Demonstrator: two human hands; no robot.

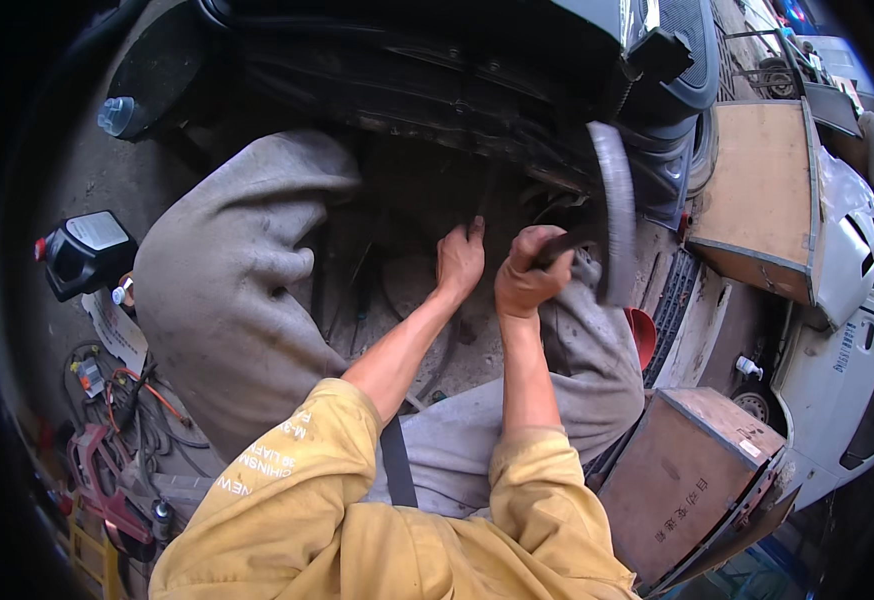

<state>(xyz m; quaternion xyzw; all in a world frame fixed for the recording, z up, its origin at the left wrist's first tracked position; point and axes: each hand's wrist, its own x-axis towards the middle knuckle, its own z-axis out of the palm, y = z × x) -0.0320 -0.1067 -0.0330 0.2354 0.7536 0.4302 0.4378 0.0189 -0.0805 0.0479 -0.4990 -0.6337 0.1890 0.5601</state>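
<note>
Right hand (532, 275) grips dark-handled, curved grey tool (617, 215); left hand (460, 262) near black vehicle body's (427, 95) lower edge, can't tell its grip.

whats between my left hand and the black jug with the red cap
In the head view, your bent, grey-trousered left leg lies between the left hand and black jug; shadowed ground shows nearer the hand.
</note>
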